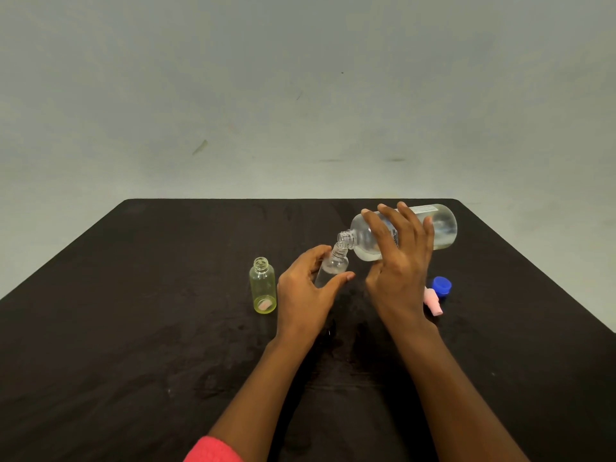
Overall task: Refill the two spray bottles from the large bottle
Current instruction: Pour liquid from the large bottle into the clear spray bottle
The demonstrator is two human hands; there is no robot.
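While the right hand (398,261) tips the large bottle (405,230) neck-down, its grip closed round the body, the left hand (306,290) clasps the clear spray bottle (333,265), tilted to meet the spout. A yellow spray bottle (262,285) stands open on the table (133,328), waiting.

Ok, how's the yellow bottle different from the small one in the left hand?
The yellow bottle stands upright, untouched, on the table; the clear small bottle is tilted and gripped by the left hand. One is yellow-tinted, the other colourless. The large bottle meets only the clear one's mouth. Both are uncapped.
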